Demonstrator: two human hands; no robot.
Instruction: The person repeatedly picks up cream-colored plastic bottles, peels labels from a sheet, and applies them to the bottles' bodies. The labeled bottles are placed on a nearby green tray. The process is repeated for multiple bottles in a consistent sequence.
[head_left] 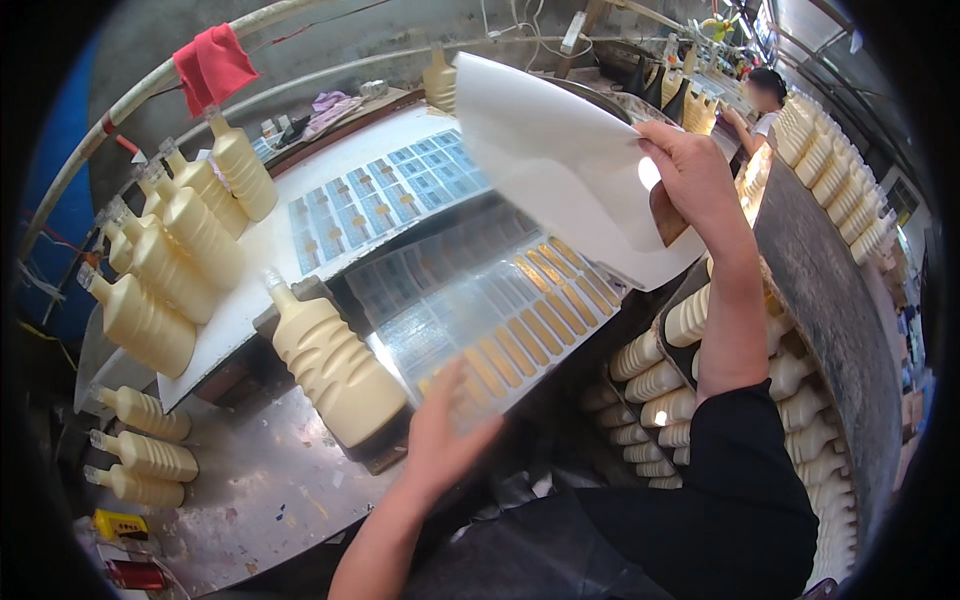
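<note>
My right hand [690, 180] is closed on the edge of a large white paper sheet [560, 150], which is lifted and curls over the table. Beneath it lies a glossy transfer sheet [440, 325] with rows of gold bars and pale printed blocks. My left hand [450, 430] is at that sheet's near corner, blurred, its fingers stretched and its thumb apart. I cannot tell whether it touches the sheet. Just left of it, a cream ridged bottle [335, 365] leans back on a dark support. Behind lies another sheet of blue printed labels [385, 195].
Several cream bottles [190, 235] stand on the white board at left, and more lie below it. Stacked bottles [670, 370] fill the space beneath the dark-topped bench [840, 250] at right. A red cloth [213, 65] hangs on a curved pipe. Another person [765, 105] is at the far right.
</note>
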